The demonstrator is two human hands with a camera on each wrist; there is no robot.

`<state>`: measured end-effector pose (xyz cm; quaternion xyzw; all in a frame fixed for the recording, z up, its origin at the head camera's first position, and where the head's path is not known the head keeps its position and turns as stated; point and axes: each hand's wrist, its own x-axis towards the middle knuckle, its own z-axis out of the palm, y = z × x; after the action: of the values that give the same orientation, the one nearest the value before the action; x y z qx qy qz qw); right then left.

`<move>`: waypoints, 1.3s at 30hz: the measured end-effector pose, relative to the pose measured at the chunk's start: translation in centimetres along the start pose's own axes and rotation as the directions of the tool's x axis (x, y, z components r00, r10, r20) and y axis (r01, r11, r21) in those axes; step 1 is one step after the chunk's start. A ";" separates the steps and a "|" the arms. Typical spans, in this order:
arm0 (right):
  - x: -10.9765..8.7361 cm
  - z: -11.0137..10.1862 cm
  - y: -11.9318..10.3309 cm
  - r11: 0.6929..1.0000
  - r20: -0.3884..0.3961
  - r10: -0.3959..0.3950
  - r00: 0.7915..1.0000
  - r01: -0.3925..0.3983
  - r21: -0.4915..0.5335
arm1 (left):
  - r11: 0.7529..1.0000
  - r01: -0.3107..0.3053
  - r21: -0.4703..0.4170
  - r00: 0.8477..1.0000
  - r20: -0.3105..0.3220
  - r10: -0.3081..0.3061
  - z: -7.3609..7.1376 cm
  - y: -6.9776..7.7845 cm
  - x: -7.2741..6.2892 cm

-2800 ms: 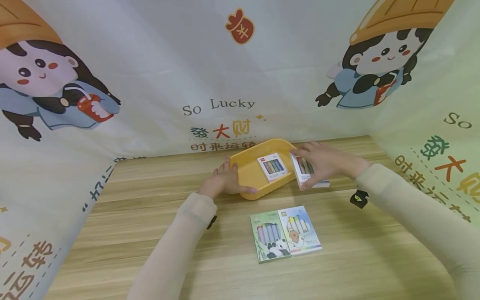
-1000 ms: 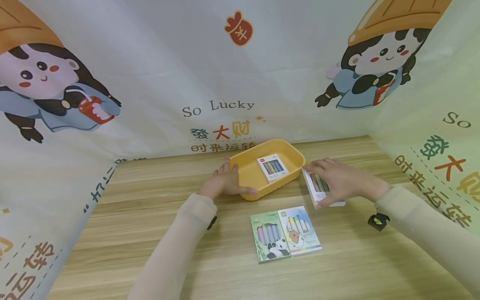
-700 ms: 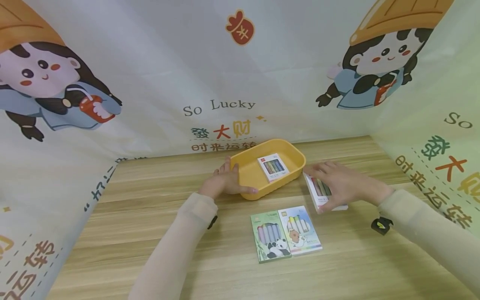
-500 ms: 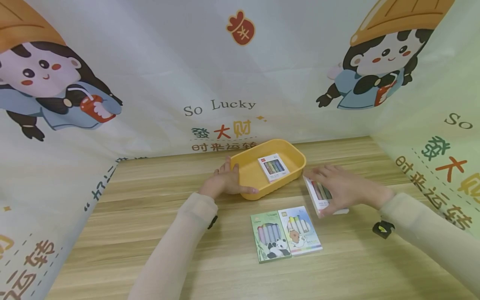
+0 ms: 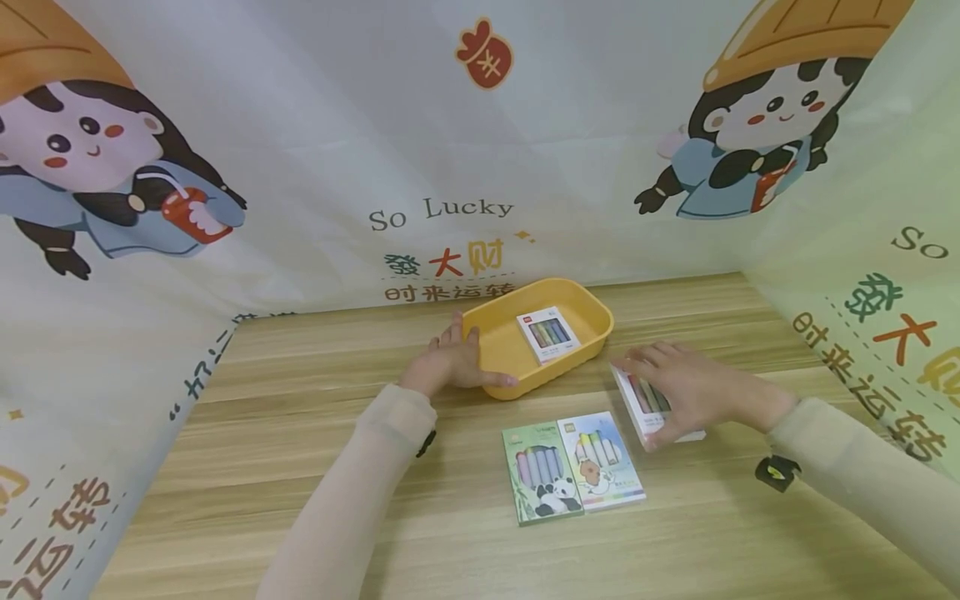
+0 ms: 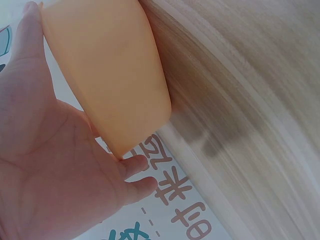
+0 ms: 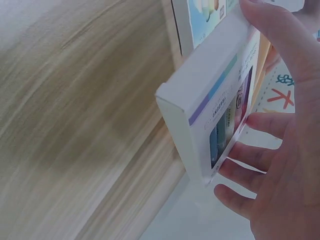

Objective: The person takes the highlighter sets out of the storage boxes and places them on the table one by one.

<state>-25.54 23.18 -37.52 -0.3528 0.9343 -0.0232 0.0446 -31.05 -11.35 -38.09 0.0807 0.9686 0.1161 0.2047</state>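
Note:
A yellow plastic bin (image 5: 501, 354) stands at the back, a white box of crayons (image 5: 550, 335) lying inside it. My left hand (image 5: 442, 365) grips the bin's left end, thumb on the near wall and fingers at the far side. To the right of the bin, my right hand (image 5: 693, 390) holds a second white crayon box (image 5: 643, 407), with thumb and fingers on opposite edges. In the right wrist view, that crayon box (image 7: 200, 95) has a window showing coloured sticks. The right hand covers part of its face in the head view.
A green panda marker box (image 5: 542, 475) and a light-blue marker box (image 5: 602, 462) lie side by side on the wood-grain table (image 5: 270, 467), near the held box. A printed cloth backdrop (image 5: 375, 142) rises behind the bin and along both sides.
My right hand has carried the crayon box from the bin's right end toward the right and nearer to me, beside the light-blue box. The left hand and the bin stay in place.

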 end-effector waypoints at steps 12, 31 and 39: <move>-0.5 0.5 -0.1 1.000 0.005 -0.009 1.000 0.009 0.006 | 1.000 0.009 -0.010 1.000 0.002 -0.009 0.1 -0.1 0.0; -1.6 2.0 -1.2 0.998 0.027 -0.053 0.998 0.053 0.015 | 1.000 -0.004 -0.002 1.000 0.002 0.004 0.2 -0.2 0.2; -1.7 2.6 -1.3 0.998 0.035 -0.069 0.997 0.069 0.004 | 1.000 -0.011 -0.002 1.000 0.003 0.011 0.2 -0.2 0.2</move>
<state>-23.11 23.30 -39.88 -0.3850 0.9207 -0.0199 0.0605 -31.15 -11.43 -38.36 0.0860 0.9677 0.1180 0.2055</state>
